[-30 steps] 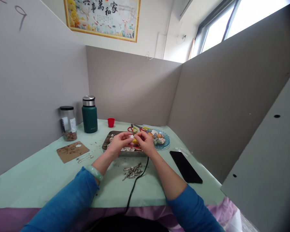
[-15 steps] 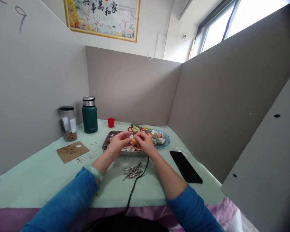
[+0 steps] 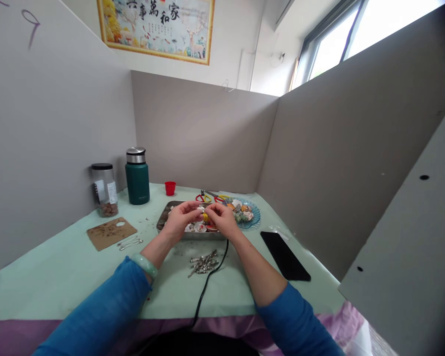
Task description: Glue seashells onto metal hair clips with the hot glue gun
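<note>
Above the metal tray (image 3: pixel 203 237), my left hand (image 3: pixel 180 221) is closed, pinching a small white piece (image 3: pixel 201 210) between thumb and fingers. My right hand (image 3: pixel 223 221) has its fingertips pressed together right beside that piece. Whatever sits in the right fingertips is too small to make out. Flat, mostly white and reddish decorated pieces (image 3: pixel 197 228) lie in the tray under both hands. Nearer to me on the green cloth is a pile of small silver metal clips (image 3: pixel 203 262).
A blue plate (image 3: pixel 256 216) of colourful pieces stands right of the tray, scissors and pliers (image 3: pixel 211 197) behind it. A black cable (image 3: pixel 206 287) runs toward me. Around them are a black phone-like slab (image 3: pixel 286 257), red cup (image 3: pixel 170 188), green flask (image 3: pixel 137 180), jar (image 3: pixel 106 190), cardboard (image 3: pixel 109 234) and safety pins (image 3: pixel 129 243).
Both hands stay in nearly the same place over the tray. The white piece and the left fingers have shifted very slightly.
</note>
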Available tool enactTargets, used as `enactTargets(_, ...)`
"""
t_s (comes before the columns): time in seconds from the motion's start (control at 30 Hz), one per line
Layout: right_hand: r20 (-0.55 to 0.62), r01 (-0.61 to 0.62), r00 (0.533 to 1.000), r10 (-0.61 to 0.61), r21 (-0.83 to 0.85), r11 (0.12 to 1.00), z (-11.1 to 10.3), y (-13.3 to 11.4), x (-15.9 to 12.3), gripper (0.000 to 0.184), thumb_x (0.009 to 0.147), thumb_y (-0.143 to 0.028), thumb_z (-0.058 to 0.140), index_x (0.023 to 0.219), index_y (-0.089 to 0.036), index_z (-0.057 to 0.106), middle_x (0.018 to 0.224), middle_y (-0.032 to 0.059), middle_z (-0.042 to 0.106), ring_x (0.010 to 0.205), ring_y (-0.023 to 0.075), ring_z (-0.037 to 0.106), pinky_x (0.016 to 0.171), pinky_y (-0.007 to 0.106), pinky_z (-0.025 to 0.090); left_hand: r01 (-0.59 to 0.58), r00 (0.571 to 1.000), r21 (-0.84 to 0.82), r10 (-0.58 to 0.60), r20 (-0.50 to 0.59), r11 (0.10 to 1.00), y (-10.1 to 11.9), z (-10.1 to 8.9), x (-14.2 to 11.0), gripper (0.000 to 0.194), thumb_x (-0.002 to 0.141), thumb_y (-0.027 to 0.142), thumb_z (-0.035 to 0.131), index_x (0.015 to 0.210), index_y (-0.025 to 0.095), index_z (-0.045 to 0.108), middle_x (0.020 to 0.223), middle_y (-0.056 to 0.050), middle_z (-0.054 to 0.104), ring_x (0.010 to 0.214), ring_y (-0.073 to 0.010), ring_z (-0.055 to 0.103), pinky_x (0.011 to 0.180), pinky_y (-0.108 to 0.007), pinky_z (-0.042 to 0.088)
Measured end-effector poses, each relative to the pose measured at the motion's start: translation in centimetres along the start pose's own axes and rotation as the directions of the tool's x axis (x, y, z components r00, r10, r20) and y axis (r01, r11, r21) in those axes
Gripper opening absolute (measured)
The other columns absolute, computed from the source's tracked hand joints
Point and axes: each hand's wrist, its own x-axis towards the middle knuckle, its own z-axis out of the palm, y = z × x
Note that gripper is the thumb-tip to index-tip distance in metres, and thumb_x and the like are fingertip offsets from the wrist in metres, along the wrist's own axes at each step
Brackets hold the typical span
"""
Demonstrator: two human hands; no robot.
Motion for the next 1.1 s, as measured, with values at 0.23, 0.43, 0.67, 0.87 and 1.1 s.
enactTargets(0.23,0.031,0.052,0.998,-0.051,-0.052,0.997,-0.2,0.3,0.1,0.031,0.076,-0.05,0.06,0.075,-0.019,0.058,0.051,-0.005,0.047,0.043,0.0092,0.042,0.042,0.022,0.037,0.019,1.0,0.006,-0.019,0.012,1.0,-0.1,-0.3,0.2,0.041,0.057,0.027,0.084,0.092,0.011,0.07,0.085,-0.007,0.071,0.065,-0.0134,0.065,0.076,-0.032,0.053)
enactTargets(0.43,0.022,0.097,0.995,-0.094,-0.134,0.986,-0.6,0.1,0.1,0.03,0.078,-0.048,0.058,0.073,-0.019,0.059,0.054,-0.0039,0.049,0.046,0.0101,0.044,0.045,0.023,0.037,0.033,0.999,0.011,-0.033,-0.002,0.999,0.0,-0.3,0.2,0.041,0.057,0.027,0.084,0.092,0.011,0.072,0.082,-0.007,0.072,0.067,-0.0144,0.066,0.077,-0.032,0.053)
enactTargets(0.67,0.036,0.143,0.99,-0.139,-0.211,0.967,-0.9,0.1,0.3,0.025,0.08,-0.043,0.056,0.074,-0.019,0.06,0.056,-0.0022,0.051,0.05,0.0118,0.045,0.049,0.024,0.037,0.033,0.999,0.021,-0.033,0.009,0.999,0.0,-0.4,0.3,0.038,0.057,0.027,0.084,0.09,0.012,0.071,0.081,-0.006,0.071,0.067,-0.0148,0.066,0.077,-0.033,0.054)
enactTargets(0.87,0.085,0.234,0.972,-0.218,-0.32,0.918,-1.4,0.0,0.4,0.025,0.083,-0.042,0.053,0.073,-0.02,0.061,0.063,0.0008,0.056,0.061,0.0149,0.05,0.055,0.025,0.039,0.006,1.0,0.087,-0.007,0.012,0.996,0.1,-0.2,0.1,0.039,0.056,0.032,0.084,0.087,0.013,0.07,0.079,-0.005,0.07,0.066,-0.0154,0.065,0.075,-0.034,0.054)
enactTargets(1.1,0.105,0.274,0.962,-0.253,-0.356,0.893,-1.3,0.0,0.5,0.024,0.085,-0.038,0.052,0.072,-0.019,0.061,0.067,0.0015,0.057,0.064,0.015,0.05,0.058,0.025,0.039,0.016,1.0,0.113,-0.015,-0.011,0.993,0.2,0.0,0.0,0.042,0.056,0.031,0.083,0.092,0.012,0.071,0.079,-0.006,0.071,0.069,-0.0166,0.066,0.077,-0.032,0.053)
